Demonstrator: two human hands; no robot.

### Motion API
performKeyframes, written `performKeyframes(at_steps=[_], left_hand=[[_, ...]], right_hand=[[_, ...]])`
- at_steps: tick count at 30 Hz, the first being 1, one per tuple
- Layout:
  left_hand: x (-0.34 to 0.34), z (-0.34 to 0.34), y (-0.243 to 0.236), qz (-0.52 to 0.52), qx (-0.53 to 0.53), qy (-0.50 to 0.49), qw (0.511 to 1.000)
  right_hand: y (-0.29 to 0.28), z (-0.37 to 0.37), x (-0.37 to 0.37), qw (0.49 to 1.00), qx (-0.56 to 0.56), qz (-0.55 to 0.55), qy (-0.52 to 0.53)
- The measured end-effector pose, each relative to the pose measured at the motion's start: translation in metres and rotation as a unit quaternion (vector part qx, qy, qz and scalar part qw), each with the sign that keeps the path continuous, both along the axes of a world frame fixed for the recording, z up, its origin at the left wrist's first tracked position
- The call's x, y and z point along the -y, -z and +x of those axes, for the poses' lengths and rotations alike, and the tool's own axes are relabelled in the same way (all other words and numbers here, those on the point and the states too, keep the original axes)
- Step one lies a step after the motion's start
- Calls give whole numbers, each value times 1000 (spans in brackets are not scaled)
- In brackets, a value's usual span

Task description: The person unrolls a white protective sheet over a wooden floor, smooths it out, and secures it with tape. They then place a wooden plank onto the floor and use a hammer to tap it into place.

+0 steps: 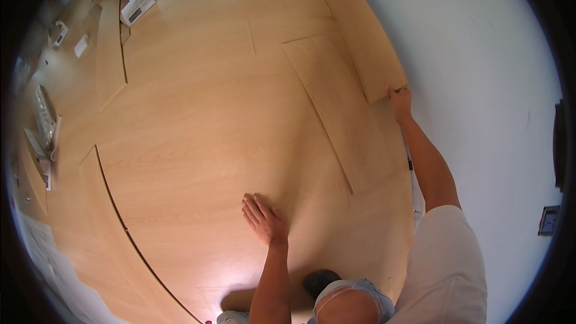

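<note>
My left hand (265,221) presses flat on the light wood-look floor (198,120), fingers stretched out and nothing in it. My right hand (401,105) pinches the near end of a long floor plank (366,36) that runs alongside the white wall; its fingertips are partly hidden at the plank's edge. Just left of that plank, a second loose plank (327,93) lies at a slant on top of the floor.
The white wall (480,66) borders the right, with a socket (548,221) low on it. More planks (111,54) lie at the left. Torn packaging (135,0) sits at the far left, and plastic wrap (45,114) below it. My shoe (321,282) shows in front of my knee.
</note>
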State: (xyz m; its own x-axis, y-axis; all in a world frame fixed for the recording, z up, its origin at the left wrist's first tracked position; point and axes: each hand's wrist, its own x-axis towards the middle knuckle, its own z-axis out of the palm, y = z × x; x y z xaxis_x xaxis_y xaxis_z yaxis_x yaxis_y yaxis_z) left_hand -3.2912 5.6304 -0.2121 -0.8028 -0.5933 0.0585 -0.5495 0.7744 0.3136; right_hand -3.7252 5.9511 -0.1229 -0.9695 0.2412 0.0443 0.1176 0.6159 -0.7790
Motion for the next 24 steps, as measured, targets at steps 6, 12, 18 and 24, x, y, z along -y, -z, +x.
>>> performKeyframes(at_steps=[6,12,18,24], left_hand=[[6,2,-2,-3,-4,1,1000],[26,9,8,44,2,38,998],[33,32,-2,132,10,139,981],[-48,71,-13,232,-27,194,953]], right_hand=[[-8,98,-36,998,8,42,-39],[3,194,-95,991,-8,-35,-128],[-13,271,-102,980,22,-98,-174],[-2,343,-126,965,80,-125,-218]])
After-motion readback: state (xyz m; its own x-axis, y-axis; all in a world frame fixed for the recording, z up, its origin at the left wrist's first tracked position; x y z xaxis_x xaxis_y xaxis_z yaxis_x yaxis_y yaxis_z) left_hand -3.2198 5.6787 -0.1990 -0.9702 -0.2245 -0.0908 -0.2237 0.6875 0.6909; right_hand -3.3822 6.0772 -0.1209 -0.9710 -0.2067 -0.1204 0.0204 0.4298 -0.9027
